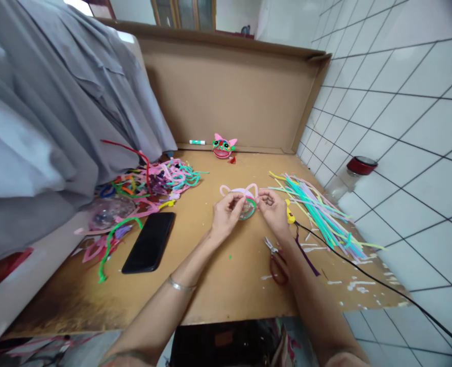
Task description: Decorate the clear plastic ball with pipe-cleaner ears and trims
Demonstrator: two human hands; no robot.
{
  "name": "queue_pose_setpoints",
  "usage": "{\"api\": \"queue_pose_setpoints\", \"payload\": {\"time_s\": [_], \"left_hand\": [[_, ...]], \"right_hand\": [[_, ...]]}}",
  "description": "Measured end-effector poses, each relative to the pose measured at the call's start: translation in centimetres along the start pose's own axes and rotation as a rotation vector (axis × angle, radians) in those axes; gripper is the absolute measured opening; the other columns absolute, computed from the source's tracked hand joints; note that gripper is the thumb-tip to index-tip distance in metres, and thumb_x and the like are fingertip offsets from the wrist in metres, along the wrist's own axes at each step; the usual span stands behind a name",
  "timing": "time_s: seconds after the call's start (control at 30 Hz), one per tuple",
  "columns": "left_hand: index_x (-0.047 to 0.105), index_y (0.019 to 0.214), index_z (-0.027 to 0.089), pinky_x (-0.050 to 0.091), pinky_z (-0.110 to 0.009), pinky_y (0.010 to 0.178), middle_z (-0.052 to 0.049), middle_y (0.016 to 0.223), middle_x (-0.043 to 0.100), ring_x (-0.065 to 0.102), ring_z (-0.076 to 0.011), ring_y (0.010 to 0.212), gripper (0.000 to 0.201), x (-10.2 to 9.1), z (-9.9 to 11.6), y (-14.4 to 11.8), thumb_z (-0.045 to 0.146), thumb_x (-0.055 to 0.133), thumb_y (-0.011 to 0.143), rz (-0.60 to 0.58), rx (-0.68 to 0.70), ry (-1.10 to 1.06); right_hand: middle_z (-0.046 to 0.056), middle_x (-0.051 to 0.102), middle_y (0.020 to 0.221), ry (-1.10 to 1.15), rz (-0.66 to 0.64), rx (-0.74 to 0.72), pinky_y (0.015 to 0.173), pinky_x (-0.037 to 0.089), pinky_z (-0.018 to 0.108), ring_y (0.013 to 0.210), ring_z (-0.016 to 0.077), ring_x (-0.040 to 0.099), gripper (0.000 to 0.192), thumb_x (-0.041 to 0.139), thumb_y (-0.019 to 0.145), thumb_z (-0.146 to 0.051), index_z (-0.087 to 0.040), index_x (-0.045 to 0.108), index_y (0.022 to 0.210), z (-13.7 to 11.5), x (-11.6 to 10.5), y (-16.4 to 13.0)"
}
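A small pipe-cleaner craft piece [248,209] is between my hands, with pink ear-like loops on top and a green ring at its front. My left hand [228,211] is closed, its thumb and forefinger pinching the piece at its left front. At the right edge my right hand [270,206] is closed too, its fingertips pinched at the pink loop [252,188]. The fingers partly cover the piece. Just right of my right hand lies a yellow corded tool [290,214], probably a glue gun. Red-handled scissors [277,265] rest partly beneath my right forearm.
A finished-looking animal head [223,146] and a marker [197,142] are by the cardboard back wall [229,92]. Loose pipe cleaners [321,216] lie right, near a jar [344,181] and black cord [363,270]. Left are a tangled pile [165,178] and a phone [149,242].
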State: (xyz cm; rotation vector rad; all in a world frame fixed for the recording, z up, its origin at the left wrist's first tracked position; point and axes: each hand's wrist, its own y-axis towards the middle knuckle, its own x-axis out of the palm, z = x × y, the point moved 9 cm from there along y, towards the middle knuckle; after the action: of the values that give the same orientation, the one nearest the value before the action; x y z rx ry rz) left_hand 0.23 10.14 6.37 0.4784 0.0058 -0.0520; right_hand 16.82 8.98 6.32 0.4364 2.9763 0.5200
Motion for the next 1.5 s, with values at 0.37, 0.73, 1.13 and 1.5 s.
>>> {"api": "queue_pose_setpoints", "payload": {"time_s": [0.37, 0.73, 1.13, 1.5], "left_hand": [[0.061, 0.079, 0.017, 0.041, -0.018, 0.052, 0.003, 0.061, 0.057, 0.049, -0.0073, 0.053, 0.031, 0.9, 0.0, -0.1, 0.047, 0.068, 0.075, -0.061, -0.112, -0.053], [0.061, 0.083, 0.017, 0.041, -0.020, 0.055, 0.002, 0.068, 0.060, 0.050, -0.0078, 0.055, 0.032, 0.9, -2.0, -2.4, 0.047, 0.071, 0.074, -0.072, -0.168, -0.133], [0.071, 0.084, 0.018, 0.049, -0.027, 0.075, -0.005, 0.077, 0.069, 0.062, -0.0155, 0.072, 0.027, 0.1, -0.1, -2.2, 0.040, 0.055, 0.090, -0.141, 0.130, 0.266], [0.076, 0.087, 0.017, 0.050, -0.026, 0.071, -0.008, 0.081, 0.072, 0.063, -0.0156, 0.074, 0.030, -0.3, 0.0, -1.9, 0.042, 0.059, 0.089, -0.048, 0.153, 0.106]], "right_hand": [[0.000, 0.061, 0.067, -0.015, 0.310, -0.042, 0.059, 0.046, 0.026, 0.060, 0.0128, 0.053, 0.028, 0.062, 0.076, -0.047, -0.020, 0.065, 0.080, 0.9, -6.0, -0.6], [-0.002, 0.054, 0.060, -0.111, -0.243, -0.115, 0.057, 0.039, 0.025, 0.056, 0.0130, 0.048, 0.033, 0.051, 0.089, -0.046, -0.022, 0.072, 0.078, -1.0, 1.6, -3.6], [0.002, 0.074, 0.083, -0.284, -0.373, -0.239, 0.074, 0.048, 0.028, 0.075, 0.0180, 0.065, 0.026, 0.052, 0.091, -0.034, -0.023, 0.075, 0.086, -0.2, 2.2, -3.7], [0.018, 0.068, 0.099, -0.956, 0.214, -0.191, 0.082, 0.046, 0.041, 0.090, 0.0281, 0.061, 0.044, 0.044, 0.092, -0.044, -0.010, 0.069, 0.105, 1.8, -5.9, -0.5]]}}
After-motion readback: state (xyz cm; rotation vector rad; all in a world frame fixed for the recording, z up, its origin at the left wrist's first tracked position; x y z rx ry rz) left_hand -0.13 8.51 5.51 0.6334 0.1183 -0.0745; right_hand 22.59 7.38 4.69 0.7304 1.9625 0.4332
